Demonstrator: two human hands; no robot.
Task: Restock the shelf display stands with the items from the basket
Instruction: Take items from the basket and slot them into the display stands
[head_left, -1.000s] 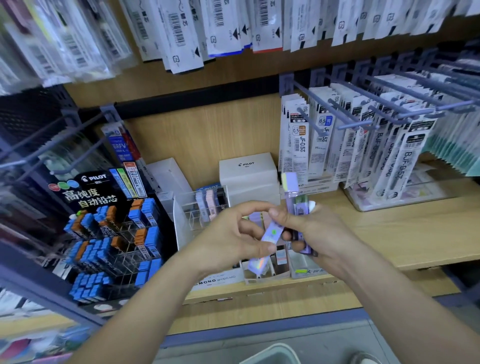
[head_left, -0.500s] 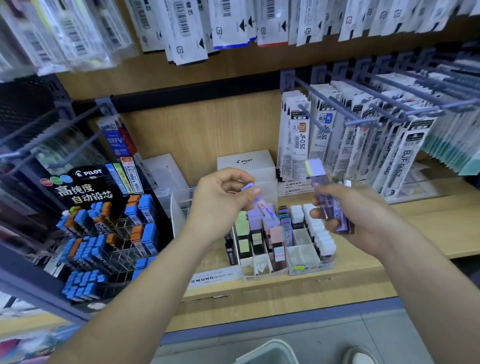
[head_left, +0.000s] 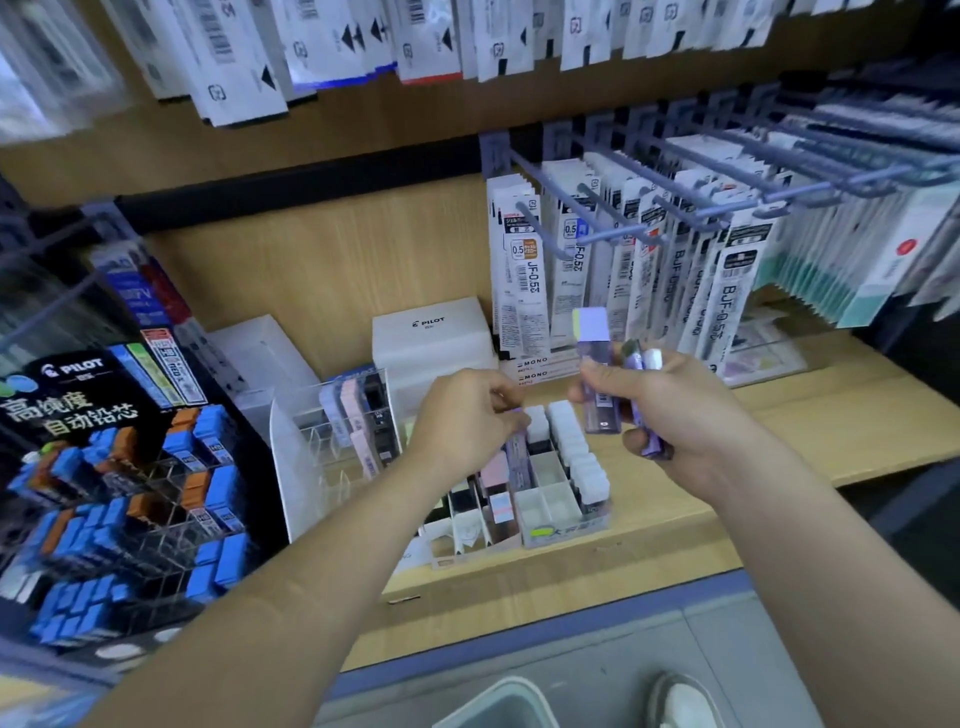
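Stationery is crowding the wooden shelf (head_left: 779, 431), and a white divided tray (head_left: 550, 512) is sitting near its front edge. The left hand (head_left: 467, 415) is hovering directly over the tray. Its thumb and fingers are pinching the top of one purple lead case (head_left: 518, 460), whose lower end is standing inside a middle compartment of the tray, just beside a pink case. The right hand (head_left: 670, 410) is hanging above the right side of the tray, fingers curling round a bundle of purple cases (head_left: 597, 384); one of them is sticking up above the thumb. Behind the tray a white Pilot box (head_left: 431, 332) is standing. Just left of the tray a clear acrylic stand (head_left: 322, 441) is holding a few cases. Farther left of the tray a black Pilot stand (head_left: 130, 493) is showing blue and orange cases. Behind the tray and to its right, refill packs (head_left: 524, 270) are hanging on hooks. Below the tray, the grey rim of the basket (head_left: 498, 696) is showing.
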